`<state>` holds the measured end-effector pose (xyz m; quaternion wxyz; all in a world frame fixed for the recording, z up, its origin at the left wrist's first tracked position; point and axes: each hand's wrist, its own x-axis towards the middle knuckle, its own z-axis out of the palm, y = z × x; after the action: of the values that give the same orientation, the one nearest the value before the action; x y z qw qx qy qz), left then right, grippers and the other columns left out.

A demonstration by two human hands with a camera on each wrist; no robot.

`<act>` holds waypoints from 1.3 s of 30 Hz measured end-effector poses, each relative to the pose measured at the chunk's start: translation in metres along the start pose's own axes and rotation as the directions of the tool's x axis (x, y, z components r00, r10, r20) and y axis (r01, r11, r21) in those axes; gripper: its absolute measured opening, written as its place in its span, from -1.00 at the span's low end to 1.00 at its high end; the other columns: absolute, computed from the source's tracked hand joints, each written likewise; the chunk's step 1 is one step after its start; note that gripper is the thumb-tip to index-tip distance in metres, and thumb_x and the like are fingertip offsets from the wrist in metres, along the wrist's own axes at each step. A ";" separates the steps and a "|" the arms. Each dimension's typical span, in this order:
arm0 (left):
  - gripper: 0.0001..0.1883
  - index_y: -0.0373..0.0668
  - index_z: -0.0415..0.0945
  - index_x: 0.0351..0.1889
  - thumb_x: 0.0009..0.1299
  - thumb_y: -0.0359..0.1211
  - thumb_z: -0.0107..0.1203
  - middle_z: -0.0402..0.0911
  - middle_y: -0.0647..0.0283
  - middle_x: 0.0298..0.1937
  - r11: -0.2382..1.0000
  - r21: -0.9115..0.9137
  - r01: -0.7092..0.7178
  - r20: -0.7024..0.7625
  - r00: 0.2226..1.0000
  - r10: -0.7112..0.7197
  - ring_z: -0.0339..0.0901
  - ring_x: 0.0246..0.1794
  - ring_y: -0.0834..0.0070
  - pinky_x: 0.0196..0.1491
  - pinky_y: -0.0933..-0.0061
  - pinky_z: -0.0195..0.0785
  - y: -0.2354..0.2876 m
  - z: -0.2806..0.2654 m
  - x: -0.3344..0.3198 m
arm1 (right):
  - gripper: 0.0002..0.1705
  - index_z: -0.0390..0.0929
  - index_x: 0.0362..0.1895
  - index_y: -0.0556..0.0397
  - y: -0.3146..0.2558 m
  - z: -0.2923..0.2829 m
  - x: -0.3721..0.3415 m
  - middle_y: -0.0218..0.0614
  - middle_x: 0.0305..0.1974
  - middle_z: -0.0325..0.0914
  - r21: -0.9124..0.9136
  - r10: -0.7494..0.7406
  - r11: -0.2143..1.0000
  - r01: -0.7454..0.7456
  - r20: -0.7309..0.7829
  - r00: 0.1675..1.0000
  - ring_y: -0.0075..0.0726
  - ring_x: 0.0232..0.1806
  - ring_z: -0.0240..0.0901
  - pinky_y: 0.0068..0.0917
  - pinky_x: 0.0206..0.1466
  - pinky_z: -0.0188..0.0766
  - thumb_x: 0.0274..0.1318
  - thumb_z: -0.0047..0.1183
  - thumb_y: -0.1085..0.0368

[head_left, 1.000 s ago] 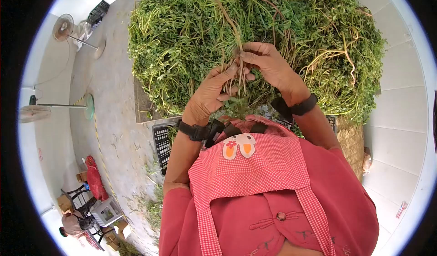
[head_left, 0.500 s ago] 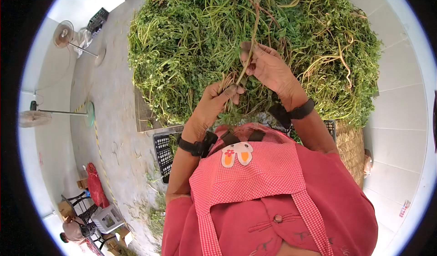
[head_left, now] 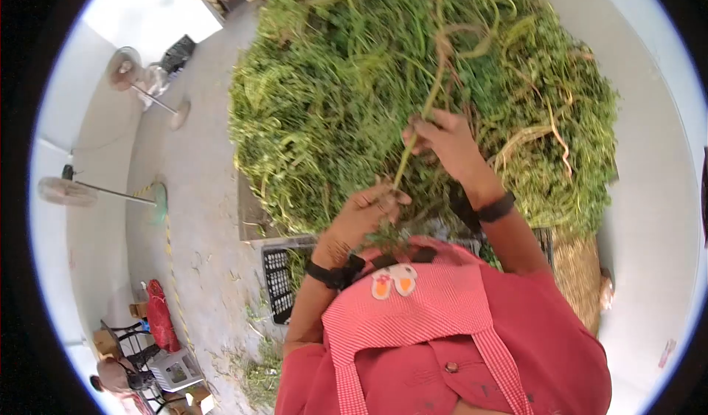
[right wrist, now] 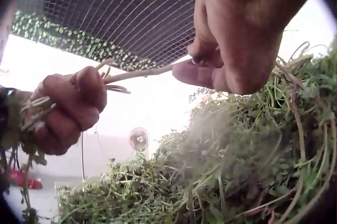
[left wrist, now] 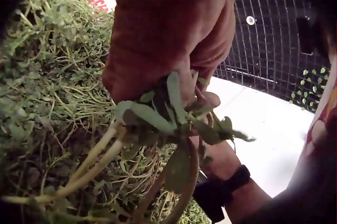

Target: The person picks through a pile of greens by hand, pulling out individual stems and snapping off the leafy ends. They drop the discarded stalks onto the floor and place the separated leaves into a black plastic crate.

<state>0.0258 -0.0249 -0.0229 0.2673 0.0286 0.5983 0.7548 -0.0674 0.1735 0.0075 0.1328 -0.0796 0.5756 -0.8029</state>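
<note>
In the head view, my left hand (head_left: 361, 214) grips a small bunch of stems low in front of the apron. Its leaves (left wrist: 184, 168) hang below the fingers in the left wrist view. Farther forward, my right hand (head_left: 448, 146) pinches one long pale-green stem (head_left: 404, 166) between thumb and fingers. That stem runs taut from the left fist, and its far end trails over the heap. Cut-looking stem ends (right wrist: 118, 88) poke out of the left fist in the right wrist view. Both hands are over the near side of a large heap of leafy green stems (head_left: 317, 135).
A black plastic crate (head_left: 279, 286) stands under the heap's near left edge, and a woven straw container (head_left: 577, 275) at the near right. Two standing fans (head_left: 66, 191) are along the left wall. At lower left, another person (head_left: 114, 374) sits by a red sack (head_left: 159, 315).
The hands were close together at the bunch; the right hand has moved forward and away, drawing one stem straight between them. The left hand keeps its hold. The head view has shifted.
</note>
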 end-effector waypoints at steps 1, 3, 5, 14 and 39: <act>-0.73 -0.16 0.54 -0.21 0.43 -0.18 -0.06 0.37 0.50 -0.58 0.999 0.019 -0.033 -0.022 0.999 0.033 0.11 -0.68 0.81 -0.67 0.73 -0.13 0.006 0.001 0.000 | -0.76 0.46 -0.15 0.30 -0.001 0.000 -0.001 -0.18 -0.29 0.58 -0.128 -0.008 0.992 0.005 -0.022 1.000 -0.45 -0.32 0.51 -0.57 -0.35 0.47 0.18 -0.05 0.36; -0.72 -0.15 0.55 -0.24 0.44 -0.17 -0.08 0.31 0.52 -0.62 0.999 0.002 0.033 0.015 0.999 -0.033 0.04 -0.72 0.80 -0.69 0.70 -0.16 0.016 0.006 0.000 | -0.78 0.47 -0.17 0.28 -0.005 0.005 0.000 -0.20 -0.27 0.58 -0.253 -0.037 0.967 0.031 -0.021 0.999 -0.49 -0.32 0.51 -0.57 -0.35 0.47 0.16 -0.04 0.37; -0.71 -0.15 0.55 -0.26 0.44 -0.16 -0.09 0.27 0.53 -0.64 0.999 -0.020 0.029 -0.026 0.999 -0.030 0.01 -0.74 0.80 -0.70 0.70 -0.18 0.011 0.003 0.004 | -0.79 0.48 -0.19 0.21 -0.008 0.010 0.000 -0.29 -0.37 0.58 -0.654 -0.106 0.754 0.070 -0.017 0.994 -0.43 -0.37 0.50 -0.52 -0.34 0.45 0.10 0.04 0.36; -0.71 -0.14 0.51 -0.39 0.45 -0.18 -0.11 0.23 0.54 -0.65 0.989 -0.136 -0.062 -0.203 0.979 0.034 0.05 -0.66 0.78 -0.62 0.70 -0.13 0.002 -0.016 0.006 | -0.66 0.45 -0.19 0.08 0.011 -0.003 -0.010 -0.28 -0.43 0.41 -0.773 -0.290 -0.082 0.629 0.622 0.727 -0.16 -0.35 0.36 -0.37 -0.30 0.38 -0.20 0.04 0.42; -0.66 -0.06 0.40 -0.33 0.47 -0.04 -0.23 0.32 0.54 -0.60 0.876 -0.406 -0.262 -0.422 0.904 0.075 0.14 -0.65 0.77 -0.73 0.74 -0.11 0.047 -0.064 -0.012 | -0.75 0.40 -0.54 0.03 0.251 -0.219 -0.302 -0.18 -0.60 0.32 -0.959 0.394 0.116 -0.260 -0.196 0.898 -0.09 -0.55 0.30 -0.30 -0.49 0.22 0.03 0.02 0.15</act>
<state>-0.0046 -0.0938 0.0051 0.0727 -0.1335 0.4422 0.8840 0.1894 0.3877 -0.2936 0.2558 -0.0591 0.9432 -0.2035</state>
